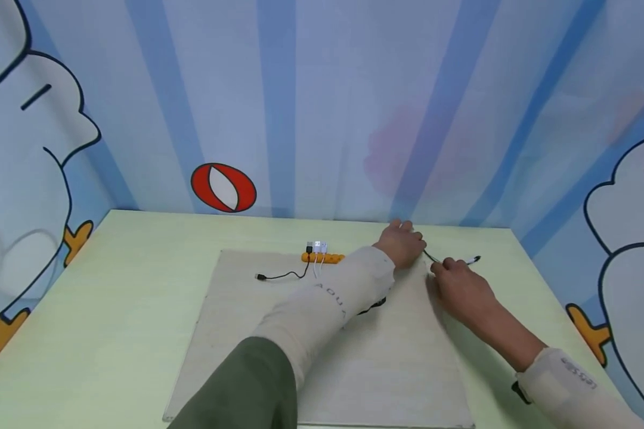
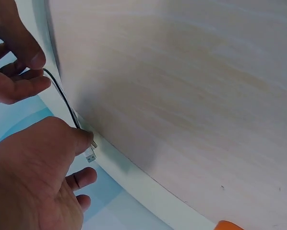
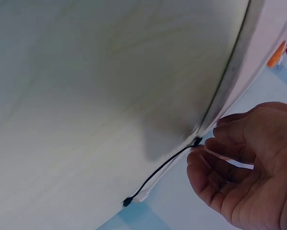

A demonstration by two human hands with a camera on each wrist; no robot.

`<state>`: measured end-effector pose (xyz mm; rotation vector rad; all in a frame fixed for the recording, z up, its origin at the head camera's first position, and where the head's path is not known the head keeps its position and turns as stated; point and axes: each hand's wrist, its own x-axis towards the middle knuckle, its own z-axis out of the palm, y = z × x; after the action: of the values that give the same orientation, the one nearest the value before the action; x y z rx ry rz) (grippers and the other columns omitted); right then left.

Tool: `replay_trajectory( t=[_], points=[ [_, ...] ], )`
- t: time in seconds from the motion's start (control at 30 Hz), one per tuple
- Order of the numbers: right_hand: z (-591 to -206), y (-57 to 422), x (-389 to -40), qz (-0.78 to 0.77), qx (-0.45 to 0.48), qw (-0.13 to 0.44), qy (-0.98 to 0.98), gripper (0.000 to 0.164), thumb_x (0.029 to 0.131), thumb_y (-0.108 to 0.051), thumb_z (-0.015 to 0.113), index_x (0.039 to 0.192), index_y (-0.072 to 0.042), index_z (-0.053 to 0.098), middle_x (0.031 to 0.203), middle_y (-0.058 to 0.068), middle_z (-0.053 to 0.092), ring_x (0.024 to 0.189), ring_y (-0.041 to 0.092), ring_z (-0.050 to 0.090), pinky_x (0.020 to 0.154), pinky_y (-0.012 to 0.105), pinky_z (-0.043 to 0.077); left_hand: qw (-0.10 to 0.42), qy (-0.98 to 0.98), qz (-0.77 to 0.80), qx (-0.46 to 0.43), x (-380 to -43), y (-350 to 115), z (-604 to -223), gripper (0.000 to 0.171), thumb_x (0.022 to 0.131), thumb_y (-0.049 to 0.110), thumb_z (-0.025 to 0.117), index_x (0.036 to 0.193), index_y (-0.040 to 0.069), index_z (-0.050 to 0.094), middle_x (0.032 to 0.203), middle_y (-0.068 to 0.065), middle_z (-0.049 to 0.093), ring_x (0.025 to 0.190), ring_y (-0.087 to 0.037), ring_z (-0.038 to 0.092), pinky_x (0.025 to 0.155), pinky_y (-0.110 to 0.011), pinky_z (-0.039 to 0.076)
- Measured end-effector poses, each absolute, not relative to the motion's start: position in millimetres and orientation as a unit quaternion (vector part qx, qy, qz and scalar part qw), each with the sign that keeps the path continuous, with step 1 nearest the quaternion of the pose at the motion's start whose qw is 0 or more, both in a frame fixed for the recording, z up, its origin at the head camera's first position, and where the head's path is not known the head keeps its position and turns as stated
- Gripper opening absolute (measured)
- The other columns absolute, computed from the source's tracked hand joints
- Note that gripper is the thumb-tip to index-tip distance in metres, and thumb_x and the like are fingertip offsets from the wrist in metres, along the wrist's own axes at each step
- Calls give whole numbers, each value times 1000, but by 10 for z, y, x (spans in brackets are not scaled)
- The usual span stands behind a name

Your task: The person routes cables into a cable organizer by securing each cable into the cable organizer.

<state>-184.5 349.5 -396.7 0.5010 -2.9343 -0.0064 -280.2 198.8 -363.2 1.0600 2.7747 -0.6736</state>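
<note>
My left hand (image 1: pixel 402 244) reaches across to the board's far right corner. In the left wrist view its thumb pinches a black cable (image 2: pixel 66 101) and a white one beside it, close to their metal USB plugs (image 2: pixel 90 155). To its right, my right hand (image 1: pixel 463 292) holds the same cables between curled fingertips, beside the board's right edge. Beyond those fingers, the cables' small black connector (image 3: pixel 127 201) and white connector (image 3: pixel 141 196) lie at the table's far side. An orange cable holder (image 1: pixel 333 258) carries several cables with upright USB plugs (image 1: pixel 316 246).
A large pale board (image 1: pixel 397 369) lies on the light green table (image 1: pixel 86 333). One black cable (image 1: pixel 281 276) trails left from the orange holder over the board. Behind the table's far edge hangs a blue striped backdrop (image 1: pixel 327 119) with cartoon figures.
</note>
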Motion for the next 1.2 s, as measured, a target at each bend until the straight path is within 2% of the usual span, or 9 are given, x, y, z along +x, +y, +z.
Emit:
replay_trajectory(
  t=[0.2,0.4,0.53,0.73,0.97,1.2],
  points=[
    [-3996,3743,-1967,-31,149,85,-985,14,108,0,64,116,9,71,102,25,68,89,41,61,74,53,59,35,905,-225,360,-2830,2019,-3628,43,124,25,46,164,39,55,165,17,58,152,-13,48,128,-36,34],
    [-4020,3948,-2081,-36,147,97,-984,9,107,2,64,110,8,70,103,26,68,92,45,62,73,55,59,29,901,-222,371,-2810,1995,-3611,39,123,24,48,157,36,63,156,16,66,145,-12,53,126,-34,36],
    [-4011,4006,-2124,-29,154,107,-982,6,105,3,66,107,7,70,99,26,68,89,44,62,71,55,58,26,898,-214,383,-2799,1964,-3606,37,123,24,49,153,34,67,150,14,71,140,-11,55,121,-33,37],
    [-4023,4018,-2138,-13,172,121,-978,2,104,5,68,104,5,69,94,23,65,83,40,59,67,52,55,28,895,-193,401,-2867,1976,-3649,35,123,21,49,147,32,72,144,11,75,138,-13,61,127,-35,37],
    [-4031,4009,-2146,-9,166,114,-980,7,105,2,68,100,2,72,92,22,65,82,40,60,66,52,55,13,892,-188,412,-2895,1963,-3660,36,123,17,47,145,29,74,140,8,77,133,-15,67,129,-34,40],
    [-4062,3991,-2133,-3,156,103,-982,8,105,2,67,103,1,74,95,23,67,84,41,62,66,54,56,8,893,-190,407,-2902,2016,-3688,34,122,16,49,142,29,74,137,8,77,121,-12,71,114,-29,47]
  ],
)
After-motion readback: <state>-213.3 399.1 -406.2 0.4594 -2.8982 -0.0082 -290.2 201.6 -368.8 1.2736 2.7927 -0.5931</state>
